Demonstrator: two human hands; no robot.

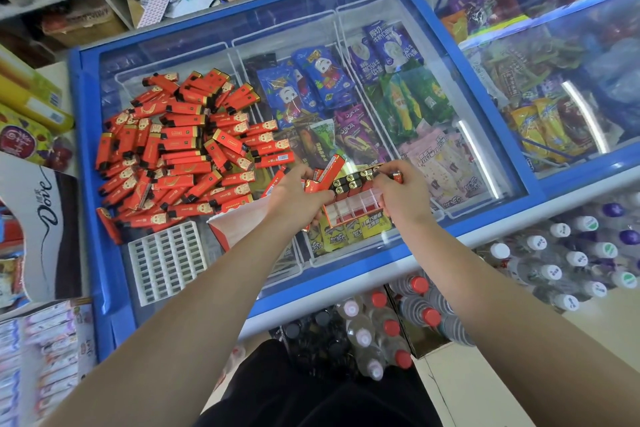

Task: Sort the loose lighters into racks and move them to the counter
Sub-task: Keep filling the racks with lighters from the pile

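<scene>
A heap of loose red lighters (180, 149) lies on the glass lid of a blue freezer (83, 163), at its left. My left hand (298, 198) grips a bunch of red lighters (327, 172) over the lid's middle. Just right of it, my right hand (398, 191) pinches one lighter (397, 177) at the far edge of a clear rack (353, 210) set in a red tray. Several lighters stand in the rack's back rows, black tops up. A second white rack (166, 262), with nothing in it, lies flat near the lid's front left.
A red and white carton (239, 222) lies by my left wrist. Frozen snacks show through the glass. Bottled drinks (388, 329) stand on the floor in front of the freezer. Boxes, among them a Dove carton (38, 222), crowd the left side.
</scene>
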